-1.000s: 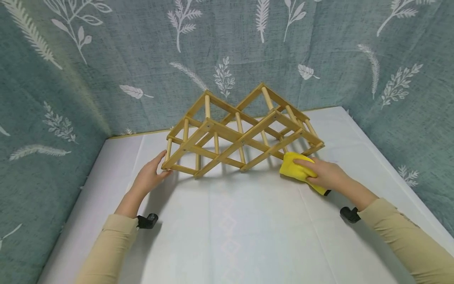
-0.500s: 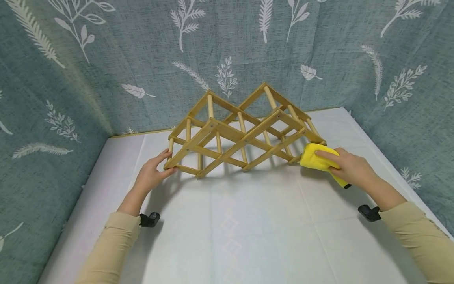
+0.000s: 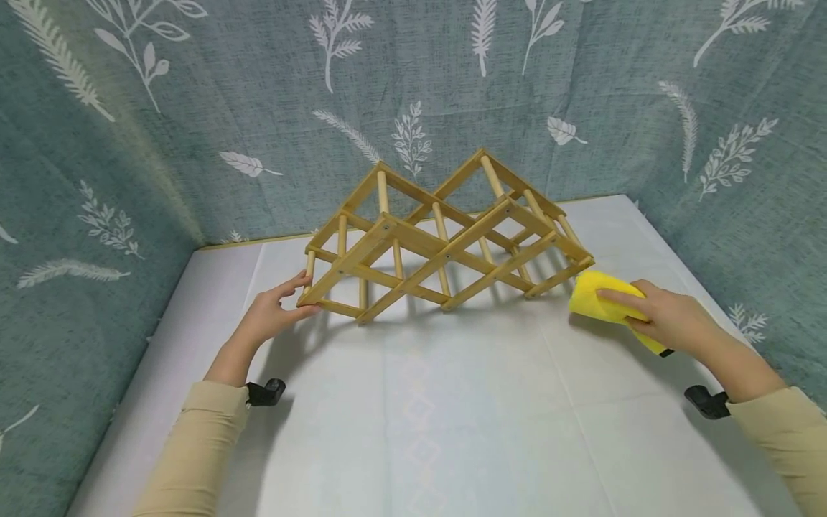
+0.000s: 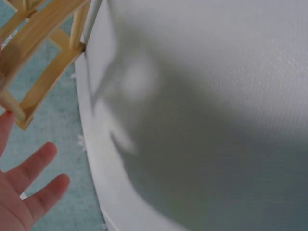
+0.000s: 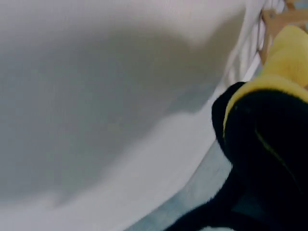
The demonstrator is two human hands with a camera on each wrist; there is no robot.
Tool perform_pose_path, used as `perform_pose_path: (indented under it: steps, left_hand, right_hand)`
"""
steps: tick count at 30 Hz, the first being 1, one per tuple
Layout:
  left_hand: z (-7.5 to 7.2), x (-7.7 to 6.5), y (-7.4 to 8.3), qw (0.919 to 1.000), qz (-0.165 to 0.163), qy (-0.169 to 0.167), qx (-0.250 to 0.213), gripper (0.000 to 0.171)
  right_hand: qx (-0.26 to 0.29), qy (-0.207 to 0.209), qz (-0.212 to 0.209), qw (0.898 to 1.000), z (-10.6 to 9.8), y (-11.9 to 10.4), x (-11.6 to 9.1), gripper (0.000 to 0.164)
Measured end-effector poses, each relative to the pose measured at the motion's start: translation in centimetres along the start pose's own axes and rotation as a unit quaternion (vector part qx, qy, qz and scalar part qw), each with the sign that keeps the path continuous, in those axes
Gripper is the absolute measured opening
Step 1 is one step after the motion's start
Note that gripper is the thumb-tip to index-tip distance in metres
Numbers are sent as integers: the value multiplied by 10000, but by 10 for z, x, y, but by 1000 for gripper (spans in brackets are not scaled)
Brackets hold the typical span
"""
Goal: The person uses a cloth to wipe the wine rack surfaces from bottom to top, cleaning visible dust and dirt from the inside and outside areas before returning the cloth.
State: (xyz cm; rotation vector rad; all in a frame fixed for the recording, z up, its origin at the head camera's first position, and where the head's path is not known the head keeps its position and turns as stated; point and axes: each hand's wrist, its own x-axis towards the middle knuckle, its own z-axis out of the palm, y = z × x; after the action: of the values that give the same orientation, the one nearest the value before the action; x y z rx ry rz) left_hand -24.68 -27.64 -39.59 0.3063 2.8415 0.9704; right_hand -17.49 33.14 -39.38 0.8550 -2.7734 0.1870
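Observation:
A wooden lattice wine rack (image 3: pixel 446 255) with round dowels stands on the white-covered table in the head view. My left hand (image 3: pixel 265 316) pinches its lower left corner between thumb and forefinger. In the left wrist view that hand's other fingers (image 4: pixel 36 166) are spread away from the wood. My right hand (image 3: pixel 675 316) grips a bunched yellow cloth (image 3: pixel 597 296) just off the rack's right end, over the table. Up close in the right wrist view, the cloth (image 5: pixel 288 53) shows a black side too. Little of the right hand shows there.
White cloth covers the table (image 3: pixel 478 416), and its right edge runs beyond my right hand. Teal leaf-patterned fabric (image 3: pixel 271 79) hangs behind and along both sides. A black wrist camera (image 3: pixel 266 393) is on the left wrist, another (image 3: pixel 706 402) on the right.
My right hand has moved rightward with the yellow cloth, from the rack's front lower bars to past its right end. The left hand and the rack have stayed nearly in place.

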Motion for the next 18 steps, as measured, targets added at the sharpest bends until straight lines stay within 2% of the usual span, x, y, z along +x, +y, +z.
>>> perform_pose_path:
  steps: [3,5,10,12,15,18]
  left_hand:
    - [3,2,0,10000,19,61,-44,73]
    - [7,2,0,9998,66,168,51,73]
    - [21,4,6,9978,145,595,253,68]
    - [25,3,7,9963,116,822,222,65]
    - [28,3,6,9941,78,1057,207,63]
    - [28,3,5,9937,91,1107,168,62]
  right_hand:
    - [150,117,-400,9990,8,-11,10,69]
    - [276,-21,-490,9984,15,-19,20,64]
    - [389,-1120,-253,9926,30,-31,46,53]
    - [376,-1416,-138,9891,32,-32,54,52]
    - [462,-1435,50,9886,32,-28,58,52]
    - [544,-1319,284,9894,27,-21,53,50]
